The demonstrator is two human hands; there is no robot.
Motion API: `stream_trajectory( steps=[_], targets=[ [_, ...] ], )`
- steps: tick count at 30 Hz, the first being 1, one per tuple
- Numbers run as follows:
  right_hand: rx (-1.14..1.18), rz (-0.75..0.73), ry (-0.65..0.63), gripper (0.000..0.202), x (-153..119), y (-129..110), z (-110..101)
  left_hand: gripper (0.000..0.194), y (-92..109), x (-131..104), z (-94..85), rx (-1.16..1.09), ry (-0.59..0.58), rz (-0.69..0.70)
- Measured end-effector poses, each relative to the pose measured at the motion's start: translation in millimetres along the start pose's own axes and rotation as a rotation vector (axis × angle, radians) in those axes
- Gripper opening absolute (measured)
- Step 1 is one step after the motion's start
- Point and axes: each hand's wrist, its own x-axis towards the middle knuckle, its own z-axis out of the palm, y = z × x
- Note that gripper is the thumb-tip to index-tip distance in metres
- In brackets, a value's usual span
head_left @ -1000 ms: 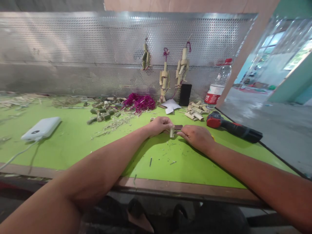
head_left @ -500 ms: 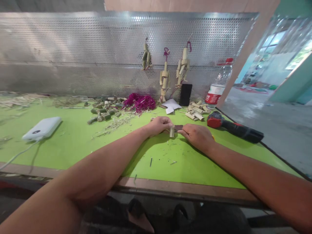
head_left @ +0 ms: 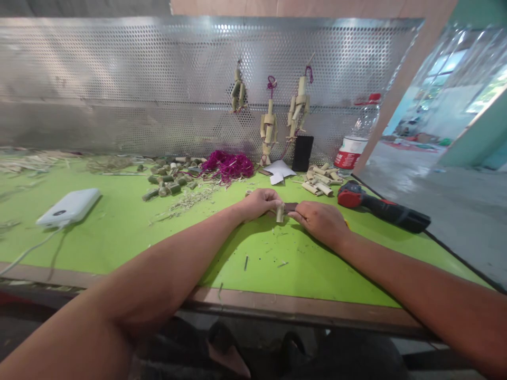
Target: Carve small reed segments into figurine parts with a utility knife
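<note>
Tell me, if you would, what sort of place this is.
Probably a craft workshop: jointed figures hang against a perforated metal panel, and a power tool and a heap of cut pieces lie on the green worktop.

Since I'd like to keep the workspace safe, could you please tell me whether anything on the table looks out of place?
The drill looks oddly placed: its black end reaches the table's right edge, where it might get knocked. Pale shavings also lie scattered beside the tangled purple string.
</note>
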Motion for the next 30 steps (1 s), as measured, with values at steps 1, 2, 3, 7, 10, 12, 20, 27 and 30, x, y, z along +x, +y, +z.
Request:
stream_trajectory(
  steps=[1, 2, 3, 7, 10, 12, 20, 27, 30],
  targets=[
    [-0.003, -0.008, -0.003, 0.048, 0, 0, 0, 0.018, 1, 0, 0.6, -0.007, 0.004, -0.003],
    [-0.008, -0.015, -0.006, 0.047, 0, 0, 1, 0.016, 2, -1, 1.1, -0.019, 0.006, -0.008],
    [-0.012, -0.022, -0.008, 0.047, 0, 0, 1, 0.015, 3, -1, 1.4, -0.033, 0.008, -0.014],
    [-0.003, -0.045, -0.026, 0.048, -1, 1, 3, 0.015, 2, -1, 0.7, -0.044, 0.005, -0.035],
    [0.018, -0.075, -0.051, 0.050, -1, 1, 3, 0.019, 0, -1, -0.7, -0.038, 0.003, -0.033],
    [0.023, -0.089, -0.064, 0.051, -1, 1, 2, 0.020, -1, 0, -1.1, -0.053, -0.009, -0.026],
    [0.048, -0.148, -0.088, 0.053, -1, 2, 3, 0.022, -4, 0, -0.6, -0.026, -0.001, 0.003],
    [0.117, 0.098, 0.105, 0.049, 3, 4, 0, 0.023, 4, -13, -2.3, -0.065, 0.057, 0.044],
    [0.219, 0.149, 0.179, 0.047, 7, 3, -3, 0.027, 10, -23, -3.9, -0.098, 0.078, 0.023]
  ],
)
